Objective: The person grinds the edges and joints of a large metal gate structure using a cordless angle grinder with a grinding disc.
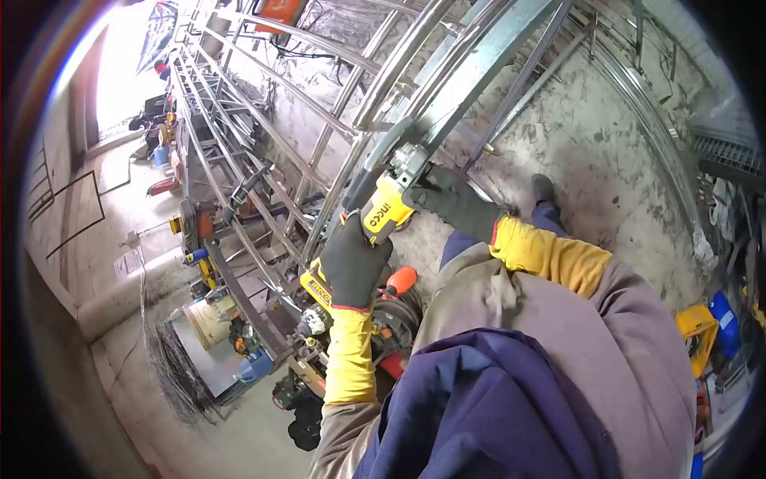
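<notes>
A yellow angle grinder [387, 209] with a grey metal head sits near the middle of the view, just in front of the person's body and over the near end of some steel tubes [419, 52]; its head points up and away, and whether its disc touches the metal cannot be told from here; the left hand [355, 262], in a dark glove, is closed around the rear of the grinder's body, its forearm rising almost straight from below in a yellow sleeve [349, 355]; the right hand [459, 203], gloved alike, comes in from the right with the forearm slanting across the lap, its fingers curled at the side of the grinder's head, holding it there, though what lies inside that fist is hidden; a second yellow tool [316, 289] shows just beside the left wrist, and an orange rounded object [402, 279] lies near it; a welded frame of tubes stretches off to the upper left; a dark shoe [543, 188] rests on the stained floor [618, 156] beyond the right forearm; a pale bucket [211, 326] stands at left, and a yellow case [696, 339] at far right.
</notes>
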The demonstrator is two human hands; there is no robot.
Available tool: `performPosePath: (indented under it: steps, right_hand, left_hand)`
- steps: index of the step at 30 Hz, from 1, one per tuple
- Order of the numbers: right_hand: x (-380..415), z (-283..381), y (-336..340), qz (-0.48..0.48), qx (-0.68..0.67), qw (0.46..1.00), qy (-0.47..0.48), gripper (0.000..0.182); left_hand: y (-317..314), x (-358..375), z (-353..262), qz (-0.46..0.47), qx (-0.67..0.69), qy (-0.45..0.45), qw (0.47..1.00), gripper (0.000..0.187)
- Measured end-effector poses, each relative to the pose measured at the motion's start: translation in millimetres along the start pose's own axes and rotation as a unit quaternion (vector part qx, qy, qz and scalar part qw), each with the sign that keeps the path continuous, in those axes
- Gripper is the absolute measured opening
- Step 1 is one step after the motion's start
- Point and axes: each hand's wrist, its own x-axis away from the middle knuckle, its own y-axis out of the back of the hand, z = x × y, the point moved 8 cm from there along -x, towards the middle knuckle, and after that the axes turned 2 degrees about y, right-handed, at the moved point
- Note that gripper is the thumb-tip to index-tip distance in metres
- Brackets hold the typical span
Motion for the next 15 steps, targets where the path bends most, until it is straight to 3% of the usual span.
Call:
performPosePath:
  steps: [5, 7, 10, 12, 13, 15]
  right_hand:
    - [-9, 53, -69, 0.083, -0.056, 0.986, 0.131, 0.071]
    - [-3, 69, -87, 0.135, 0.041, 0.980, 0.140, 0.071]
    - [16, 79, -89, 0.203, 0.125, 0.961, 0.142, 0.069]
    - [30, 60, -70, 0.235, 0.270, 0.913, 0.195, 0.064]
    - [34, 65, -63, 0.253, 0.277, 0.909, 0.181, 0.064]
    - [19, 92, -21, 0.131, 0.149, 0.972, 0.127, 0.033]
  left_hand:
    - [32, 32, 12, -0.081, 0.087, 0.011, 0.993, 0.041]
    - [45, 50, 20, -0.143, 0.220, 0.021, 0.965, 0.036]
    - [35, 93, 25, -0.114, 0.380, 0.121, 0.910, 0.027]
    - [11, 123, 29, -0.112, 0.450, 0.163, 0.871, 0.024]
    - [2, 135, 21, -0.097, 0.498, 0.187, 0.841, 0.023]
    - [-35, 168, 25, -0.120, 0.544, 0.257, 0.789, 0.023]
